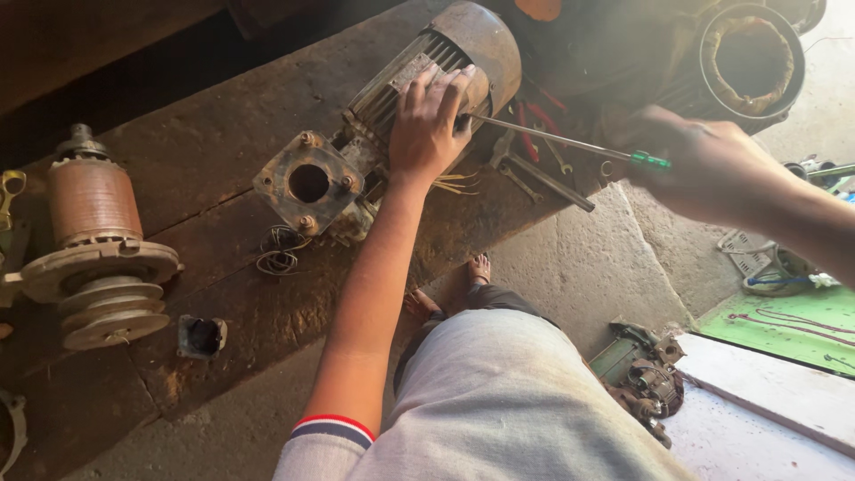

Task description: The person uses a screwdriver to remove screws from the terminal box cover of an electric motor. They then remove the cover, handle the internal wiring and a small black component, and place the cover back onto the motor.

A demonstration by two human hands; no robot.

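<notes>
Left hand point(429, 120) lies open, palm down, on the grey finned metal electric motor point(405, 116) resting on the worn wooden bench point(223, 178). Right hand point(704, 165) grips the long green-handled steel screwdriver point(570, 142), tip meeting the motor beside the left fingers

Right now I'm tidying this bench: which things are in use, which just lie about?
In use: left hand on the electric motor; right hand holding the screwdriver.

Lying about: rotor with pulley, wire coil, wrenches, small black part.
</notes>
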